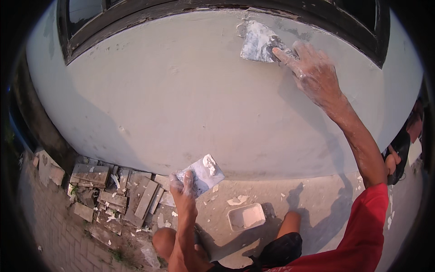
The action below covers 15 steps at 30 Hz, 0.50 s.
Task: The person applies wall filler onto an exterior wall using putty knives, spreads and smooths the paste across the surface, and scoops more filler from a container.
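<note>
My right hand, coated in white powder, grips a wide putty knife with a finger pressed along its blade. The blade lies against the pale grey wall, just under the dark window frame, and white putty is smeared on it and the wall around its upper edge. Lower down, my left hand holds a flat, pale rectangular plate by its near edge. A lump of white putty sits near the plate's far corner. The putty knife's handle is mostly hidden by my right hand.
A white rectangular tub rests on the ground near my knees. Stacked tile and board pieces lie along the wall's foot at the left, among scattered flakes. The dark wooden window frame spans the top. Part of another person shows at the right edge.
</note>
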### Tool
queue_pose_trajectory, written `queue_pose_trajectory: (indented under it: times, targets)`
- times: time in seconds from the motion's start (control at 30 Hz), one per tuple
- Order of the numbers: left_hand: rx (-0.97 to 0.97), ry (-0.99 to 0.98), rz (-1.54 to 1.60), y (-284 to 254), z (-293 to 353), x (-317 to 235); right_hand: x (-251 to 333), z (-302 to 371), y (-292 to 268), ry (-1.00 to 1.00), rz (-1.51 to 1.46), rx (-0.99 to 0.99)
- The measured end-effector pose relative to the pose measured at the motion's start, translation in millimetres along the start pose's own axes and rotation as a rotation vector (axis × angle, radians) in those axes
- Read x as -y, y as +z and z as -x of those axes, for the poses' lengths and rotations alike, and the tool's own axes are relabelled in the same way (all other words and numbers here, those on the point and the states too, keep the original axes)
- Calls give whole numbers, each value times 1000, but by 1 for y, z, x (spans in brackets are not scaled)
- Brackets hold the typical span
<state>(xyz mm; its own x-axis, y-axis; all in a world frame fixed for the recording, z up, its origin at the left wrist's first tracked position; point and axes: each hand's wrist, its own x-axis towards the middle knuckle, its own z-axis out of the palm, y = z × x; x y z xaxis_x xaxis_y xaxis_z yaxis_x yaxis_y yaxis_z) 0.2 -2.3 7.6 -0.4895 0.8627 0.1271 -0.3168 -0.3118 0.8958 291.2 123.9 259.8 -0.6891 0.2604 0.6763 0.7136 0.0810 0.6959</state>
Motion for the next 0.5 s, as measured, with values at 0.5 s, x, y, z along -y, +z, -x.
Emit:
queue_pose_trajectory:
  times: [0.5]
  targets:
    - [-1,-24,-22,0,-3,4,-5,-40,3,46,117,178]
